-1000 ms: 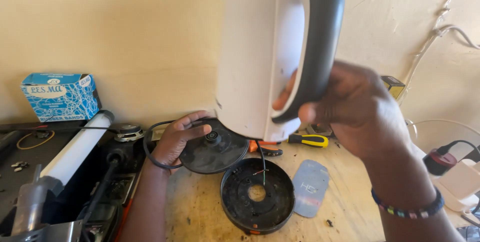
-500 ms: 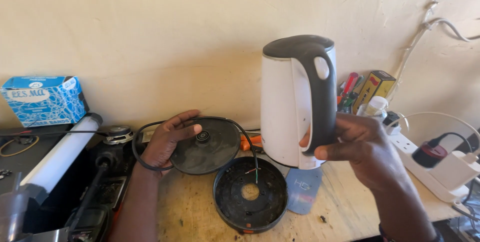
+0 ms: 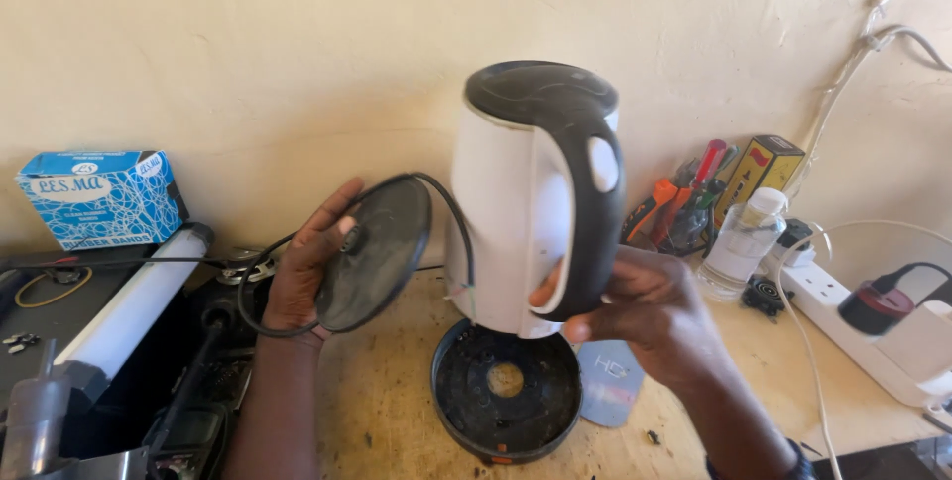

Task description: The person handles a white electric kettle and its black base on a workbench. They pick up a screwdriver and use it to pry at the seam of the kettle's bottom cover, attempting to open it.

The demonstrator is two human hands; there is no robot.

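Kettle (image 3: 526, 212), white with a black lid and black handle, hangs upright in the right hand (image 3: 645, 316), whose fingers are curled shut around the lower part of the handle. Directly beneath that hand and the kettle, a round black base ring (image 3: 506, 391) lies flat on the wooden surface (image 3: 397, 411), with a pale grey-blue flat piece (image 3: 610, 381) just beside it, under the right wrist. Left of the kettle, the left hand (image 3: 312, 262) is closed on a round black power base (image 3: 375, 252), gripping its edge and holding it tilted on its side, its face turned toward the kettle; a thin black cord (image 3: 451, 212) loops from this disc over to the kettle body. Beyond the left hand a white tube (image 3: 139, 306) lies slanted across dark tools, and farther back a blue patterned box (image 3: 99, 197) stands against the wall. Beyond the right hand stand a clear plastic bottle (image 3: 744, 237), a cluster of red and orange-handled tools (image 3: 684, 202) and a yellow box (image 3: 759, 173), with a white power strip (image 3: 873, 331) off to the right.
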